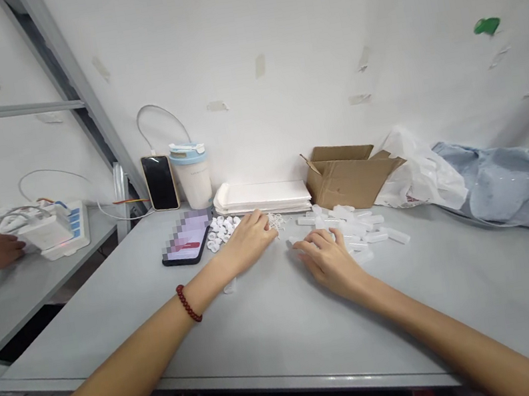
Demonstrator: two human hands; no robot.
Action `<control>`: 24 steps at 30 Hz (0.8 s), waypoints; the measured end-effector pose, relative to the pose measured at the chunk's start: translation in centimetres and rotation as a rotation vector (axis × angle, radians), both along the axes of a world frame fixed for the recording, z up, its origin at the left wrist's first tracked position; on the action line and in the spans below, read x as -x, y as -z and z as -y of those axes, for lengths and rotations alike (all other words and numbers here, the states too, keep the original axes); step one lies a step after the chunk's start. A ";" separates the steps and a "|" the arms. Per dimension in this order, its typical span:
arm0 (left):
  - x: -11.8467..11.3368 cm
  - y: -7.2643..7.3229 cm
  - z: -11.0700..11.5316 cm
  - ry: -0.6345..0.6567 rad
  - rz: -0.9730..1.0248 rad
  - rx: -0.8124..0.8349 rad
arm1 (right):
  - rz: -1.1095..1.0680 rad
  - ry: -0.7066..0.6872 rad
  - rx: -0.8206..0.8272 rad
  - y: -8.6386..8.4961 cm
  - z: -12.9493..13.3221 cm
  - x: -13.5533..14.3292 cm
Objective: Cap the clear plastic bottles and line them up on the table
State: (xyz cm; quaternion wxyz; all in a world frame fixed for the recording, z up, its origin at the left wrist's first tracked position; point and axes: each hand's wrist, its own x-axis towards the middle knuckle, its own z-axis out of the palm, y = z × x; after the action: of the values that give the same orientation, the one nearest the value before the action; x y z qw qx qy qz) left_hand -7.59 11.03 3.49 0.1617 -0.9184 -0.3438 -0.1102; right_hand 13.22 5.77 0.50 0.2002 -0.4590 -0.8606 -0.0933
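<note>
White plastic tubes [355, 227] lie under the right hand [328, 258], fingers flat, apparently holding nothing; left hand [247, 240] curled, contents unclear. Best pinch one tube cleanly.

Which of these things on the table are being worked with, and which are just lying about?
In use: left hand by the white caps; right hand on the clear tubes.

Lying about: phone, second phone, cup, white stack, box, bag, blue cloth.
</note>
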 end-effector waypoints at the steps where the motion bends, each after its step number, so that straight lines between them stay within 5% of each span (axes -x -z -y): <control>1: -0.1 0.1 0.0 0.001 -0.015 -0.010 | -0.013 -0.013 -0.002 0.0 0.1 0.1; 8: -0.1 0.3 -0.3 -0.011 0.039 0.033 | -0.141 -0.058 0.030 -0.4 0.4 0.2; 18: 0.9 -1.7 0.0 -0.192 0.930 0.654 | -0.323 -0.061 0.101 -1.1 0.7 -0.2; 24: 1.1 -2.7 1.5 -0.274 1.125 0.854 | -0.580 -0.010 0.262 -1.7 1.2 0.1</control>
State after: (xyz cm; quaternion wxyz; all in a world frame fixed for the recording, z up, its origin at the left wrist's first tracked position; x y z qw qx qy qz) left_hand -8.66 9.51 6.16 -0.4007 -0.6542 -0.5003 -0.4014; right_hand 13.11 4.54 2.22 0.3769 -0.4840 -0.7745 0.1542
